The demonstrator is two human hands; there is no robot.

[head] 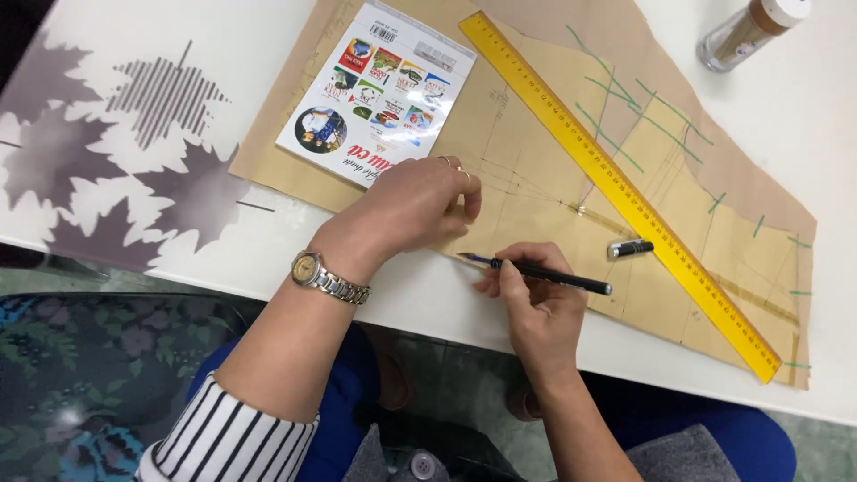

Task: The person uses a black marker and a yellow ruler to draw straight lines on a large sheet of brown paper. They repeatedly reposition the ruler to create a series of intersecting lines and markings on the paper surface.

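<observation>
the right hand [536, 308] is curled shut around a black pen [544, 273], fingers pinched along its barrel, with the tip pointing toward nine o'clock and resting at the near edge of the tan pattern paper [527, 152]. the left hand [406, 210] lies at ten o'clock from the pen tip, palm down on the paper, fingers bent loosely and pressing the sheet flat; it grips nothing. a ring shows on one finger, and a metal wristwatch [326, 278] sits on that wrist above a striped sleeve [223, 437].

the paper spreads over the white table [786, 116], marked with faint pencil lines and short green strokes toward two o'clock. a long yellow ruler [625, 192] lies on the paper slantwise, running from twelve o'clock down to four o'clock, just beyond the right hand and not touching it. the pen cap [630, 248] rests between the ruler and the pen. a glossy printed card [379, 94] lies on the paper at eleven o'clock, its near end just by the left knuckles. a small clear bottle [750, 31] lies at the far one o'clock corner, well apart. a leaf-patterned cloth [116, 152] covers the table at nine o'clock.
</observation>
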